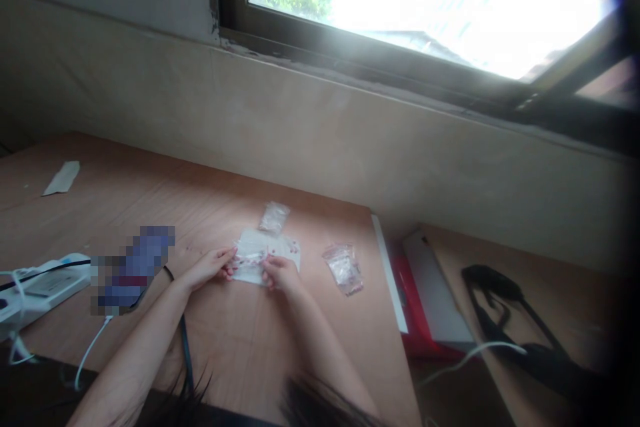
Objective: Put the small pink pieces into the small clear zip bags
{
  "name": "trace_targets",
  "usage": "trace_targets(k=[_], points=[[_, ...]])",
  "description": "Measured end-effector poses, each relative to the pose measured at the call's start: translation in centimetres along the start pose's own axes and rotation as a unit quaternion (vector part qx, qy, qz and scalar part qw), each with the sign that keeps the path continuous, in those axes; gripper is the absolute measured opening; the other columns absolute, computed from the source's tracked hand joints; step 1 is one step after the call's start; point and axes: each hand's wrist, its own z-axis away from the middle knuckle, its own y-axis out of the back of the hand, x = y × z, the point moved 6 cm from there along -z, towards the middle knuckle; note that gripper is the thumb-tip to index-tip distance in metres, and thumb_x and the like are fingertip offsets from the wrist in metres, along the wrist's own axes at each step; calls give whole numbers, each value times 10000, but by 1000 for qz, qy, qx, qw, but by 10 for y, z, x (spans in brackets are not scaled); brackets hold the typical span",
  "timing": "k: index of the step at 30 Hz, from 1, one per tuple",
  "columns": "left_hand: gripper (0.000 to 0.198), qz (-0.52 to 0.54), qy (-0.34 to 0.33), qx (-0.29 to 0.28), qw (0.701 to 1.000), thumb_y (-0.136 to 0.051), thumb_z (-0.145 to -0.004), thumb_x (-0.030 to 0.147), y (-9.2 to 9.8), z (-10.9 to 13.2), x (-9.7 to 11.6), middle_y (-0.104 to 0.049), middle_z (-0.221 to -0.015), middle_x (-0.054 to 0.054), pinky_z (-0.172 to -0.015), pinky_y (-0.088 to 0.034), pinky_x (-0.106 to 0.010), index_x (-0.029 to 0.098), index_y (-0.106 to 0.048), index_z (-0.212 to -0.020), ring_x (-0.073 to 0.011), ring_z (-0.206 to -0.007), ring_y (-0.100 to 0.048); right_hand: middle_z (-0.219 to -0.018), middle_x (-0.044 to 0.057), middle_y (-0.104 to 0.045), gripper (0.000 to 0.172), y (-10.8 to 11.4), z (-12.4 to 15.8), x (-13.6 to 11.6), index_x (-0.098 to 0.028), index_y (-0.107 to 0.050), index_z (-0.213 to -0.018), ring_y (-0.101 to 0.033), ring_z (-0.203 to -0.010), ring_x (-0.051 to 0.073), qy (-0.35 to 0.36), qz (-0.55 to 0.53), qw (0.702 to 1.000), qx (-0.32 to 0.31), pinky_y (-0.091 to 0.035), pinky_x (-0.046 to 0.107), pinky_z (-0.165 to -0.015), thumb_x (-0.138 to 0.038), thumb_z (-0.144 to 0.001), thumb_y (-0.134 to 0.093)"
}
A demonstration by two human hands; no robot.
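Observation:
Between my two hands is a small clear plastic bag [250, 259], stretched a little above a white sheet [253, 240] on the table. My left hand [216, 265] pinches the bag's left end. At its right end, the fingers of my right hand [280, 272] are closed on it. Small dark or reddish bits [294, 247] lie on the sheet's right part, too small to name. A clear packet [275, 217] rests at the sheet's far edge. Several clear bags with reddish edges [344, 269] lie in a pile to the right of my right hand.
Left of my arms are a blurred-out phone-like object [137, 267], a white power strip [45, 290] and cables. A paper strip [63, 177] lies far left. Beyond the table's right edge are a red-and-white box [425, 307] and a black strap [500, 300] on another surface.

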Motion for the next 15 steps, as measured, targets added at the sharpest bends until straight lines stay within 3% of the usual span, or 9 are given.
trace_targets(k=[4, 9, 15], points=[[430, -27, 2, 7, 1000, -461, -682, 546, -1, -1, 2, -500, -557, 14, -396, -393, -192, 117, -496, -708, -77, -424, -474, -479, -24, -527, 385, -1, 2, -3, -115, -560, -708, -409, -327, 49, -9, -22, 999, -22, -327, 181, -338, -479, -586, -592], [435, -55, -30, 19, 998, -398, -697, 573, -4, -6, 4, -382, -453, 68, -279, -282, -152, 146, -447, -632, -45, -316, -351, -474, -24, -517, 376, 0, 5, -6, -109, -571, -691, -415, -347, 43, -24, -54, 998, -34, -337, 183, -369, -459, -565, -624], [426, -43, -44, 44, 997, -428, -681, 570, -6, -10, 12, -330, -424, 88, -247, -207, -141, 145, -457, -661, -31, -278, -283, -506, -8, -532, 343, 1, 6, -5, -110, -557, -666, -434, -373, 48, -18, -79, 996, -41, -350, 192, -393, -436, -583, -627]])
